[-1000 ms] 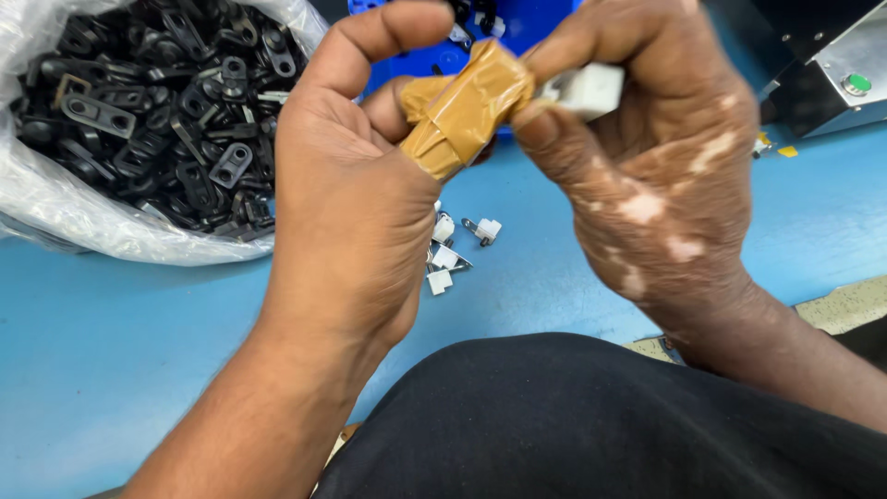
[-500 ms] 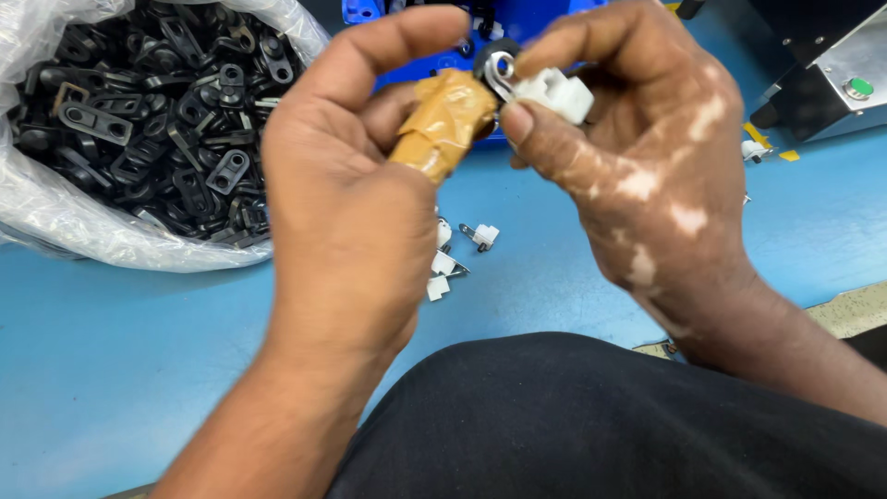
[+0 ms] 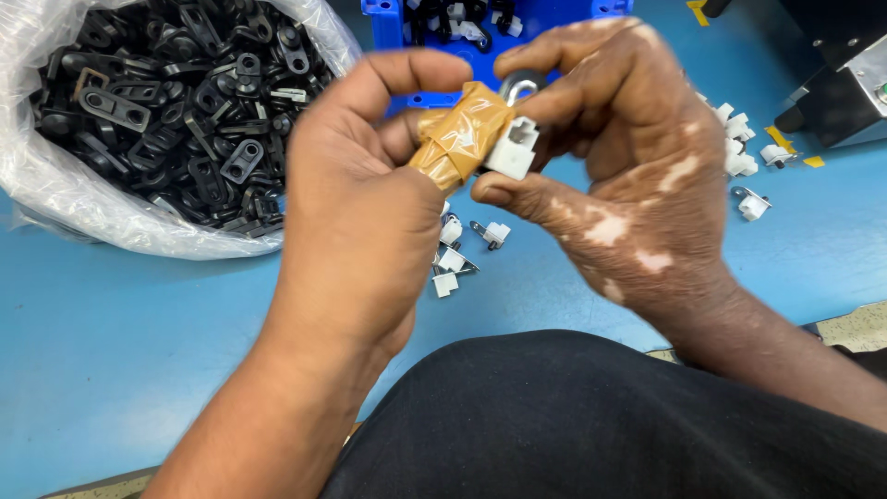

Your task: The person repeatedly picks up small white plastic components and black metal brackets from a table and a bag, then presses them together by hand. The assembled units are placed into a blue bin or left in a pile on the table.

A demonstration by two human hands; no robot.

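Held up over the blue table top [image 3: 120,333]: a short tool wrapped in brown tape [image 3: 459,136], clasped in the left hand [image 3: 356,212], thumb along the wrap. Pinched between thumb and fingers of the right hand [image 3: 628,176]: a small white plastic clip with a metal loop [image 3: 514,139], pressed against the tool's tip. Best kept square to the tip, pressure even, loop clear of fingertips. Behind: a clear bag of black plastic parts [image 3: 166,120], a blue bin [image 3: 480,37], loose white clips [image 3: 453,254] below.
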